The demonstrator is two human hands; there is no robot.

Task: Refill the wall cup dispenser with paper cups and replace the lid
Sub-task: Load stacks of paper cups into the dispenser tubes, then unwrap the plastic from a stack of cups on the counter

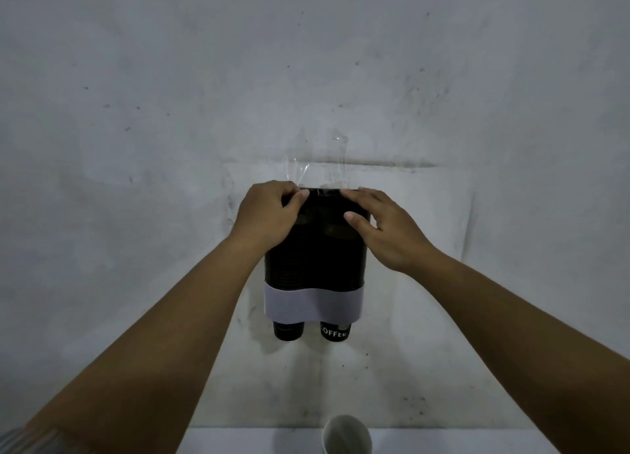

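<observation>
While our left hand (264, 215) curls its fingers over the dispenser's (315, 259) top edge at ten o'clock, our right hand (388, 230) rests flat-fingered at two o'clock. Two black cups (334, 332) poke out below; a white cup (346, 435) stands at six o'clock.

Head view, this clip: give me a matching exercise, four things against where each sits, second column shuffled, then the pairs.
Things:
1. left hand
2. right hand
3. cup marked COFFEE
4. white cup

Places:
A. on the surface at the bottom edge, mouth open
B. poking out under the dispenser's white band, right side
C. at the dispenser's top left corner
D. at the dispenser's top right corner

Pairs: 1-C, 2-D, 3-B, 4-A
</observation>
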